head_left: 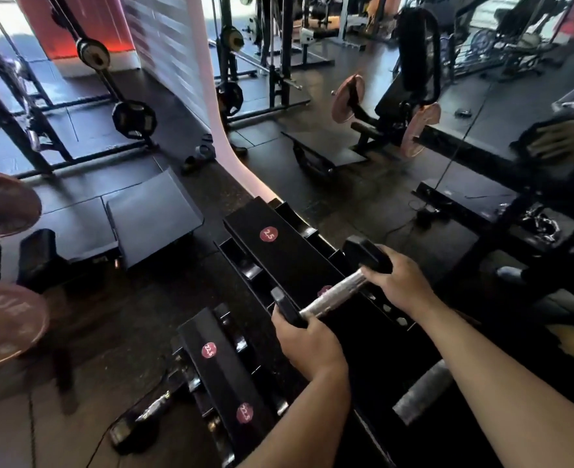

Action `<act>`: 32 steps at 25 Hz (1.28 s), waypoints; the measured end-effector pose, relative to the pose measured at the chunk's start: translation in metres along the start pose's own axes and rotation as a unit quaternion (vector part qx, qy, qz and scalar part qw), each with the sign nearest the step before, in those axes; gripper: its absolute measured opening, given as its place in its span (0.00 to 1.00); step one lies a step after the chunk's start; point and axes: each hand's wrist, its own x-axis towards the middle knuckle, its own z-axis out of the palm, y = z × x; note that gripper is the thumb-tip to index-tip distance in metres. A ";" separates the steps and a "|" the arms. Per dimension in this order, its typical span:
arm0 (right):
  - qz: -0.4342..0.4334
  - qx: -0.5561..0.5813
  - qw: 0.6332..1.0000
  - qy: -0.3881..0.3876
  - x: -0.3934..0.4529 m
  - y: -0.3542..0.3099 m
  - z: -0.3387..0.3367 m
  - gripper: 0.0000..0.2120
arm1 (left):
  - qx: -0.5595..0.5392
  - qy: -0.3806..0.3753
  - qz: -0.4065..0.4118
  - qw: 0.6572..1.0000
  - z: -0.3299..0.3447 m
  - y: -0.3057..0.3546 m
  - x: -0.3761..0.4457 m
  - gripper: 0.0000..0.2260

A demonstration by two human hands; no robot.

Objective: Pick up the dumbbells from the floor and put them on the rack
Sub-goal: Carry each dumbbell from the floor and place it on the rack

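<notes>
Both hands grip one dumbbell point(332, 285) over the rack point(295, 261), left hand point(307, 339) and right hand point(398, 282) cupping its heads; looks light, rigid, knurled bar free

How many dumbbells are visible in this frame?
2. One dumbbell is held in both hands, left hand and right hand, over the rack; another lies on the floor by the rack's lower tier. Others may be hidden.

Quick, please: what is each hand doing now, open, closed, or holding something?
Left hand: closed on the dumbbell, near end.
Right hand: closed on the same dumbbell, far end.
</notes>
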 end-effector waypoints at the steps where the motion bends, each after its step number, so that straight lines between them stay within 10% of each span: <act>1: 0.002 -0.001 1.000 -0.005 0.005 0.005 0.002 0.15 | 0.005 0.004 -0.005 1.000 0.005 -0.004 0.003 0.19; 21: 0.016 0.003 0.999 -0.028 0.038 0.023 0.013 0.24 | 0.008 0.000 -0.104 0.995 0.029 -0.004 0.033 0.35; 27: 0.017 0.109 0.993 0.050 -0.015 -0.001 -0.045 0.19 | 0.129 -0.047 0.117 0.984 0.028 0.046 0.000 0.41; 32: 0.037 0.175 0.963 0.200 -0.125 0.017 -0.138 0.17 | 0.056 -0.287 0.226 0.929 0.031 0.068 -0.094 0.33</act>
